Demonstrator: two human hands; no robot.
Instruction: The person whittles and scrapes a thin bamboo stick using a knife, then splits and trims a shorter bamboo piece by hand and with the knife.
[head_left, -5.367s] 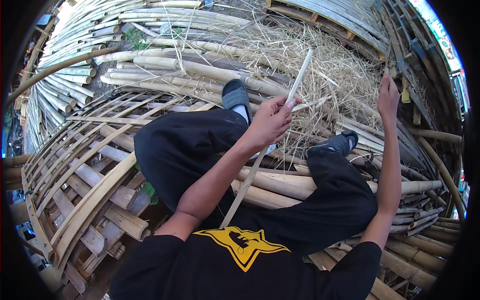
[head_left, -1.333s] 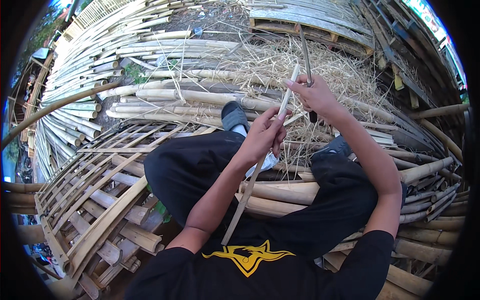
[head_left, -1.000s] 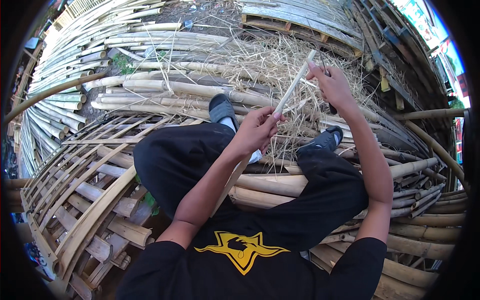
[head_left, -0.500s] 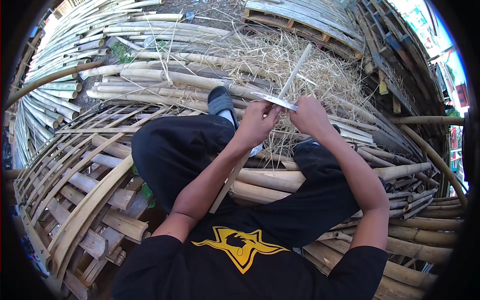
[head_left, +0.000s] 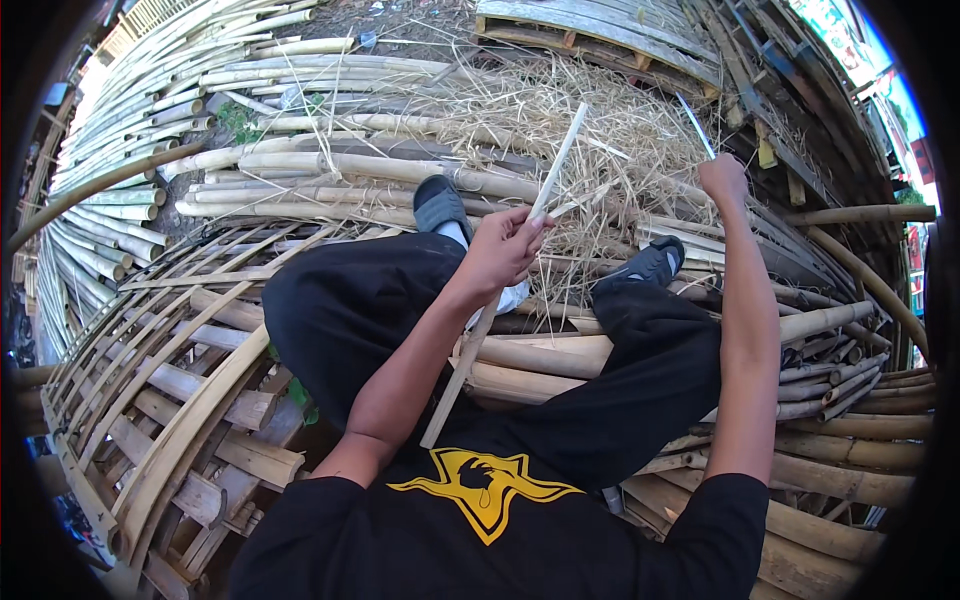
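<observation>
My left hand (head_left: pixel 503 248) is closed around a long, pale bamboo strip (head_left: pixel 561 160). The strip slants from the shavings ahead of me down to my shirt front, its lower end lying near my lap. A thin sliver curls off to the right just beside my left fingers. Out to the right, my right hand (head_left: pixel 722 180) is raised and wrapped round a knife, whose handle is hidden in the fist. The narrow, bright blade (head_left: pixel 696 126) points up and away, apart from the strip.
Thin bamboo shavings (head_left: pixel 540 110) lie heaped beyond my hands. Bamboo poles (head_left: pixel 370 165) run across the ground ahead, with more stacked at the far left. A slatted bamboo frame (head_left: pixel 150 400) stands at my left. Wooden pallets (head_left: pixel 600 40) are at the back right. My sandalled feet (head_left: pixel 440 205) rest among poles.
My right hand has swung the knife away from the strip, up and to the right. My left hand keeps hold of the strip, which tilts slightly left at its top.
</observation>
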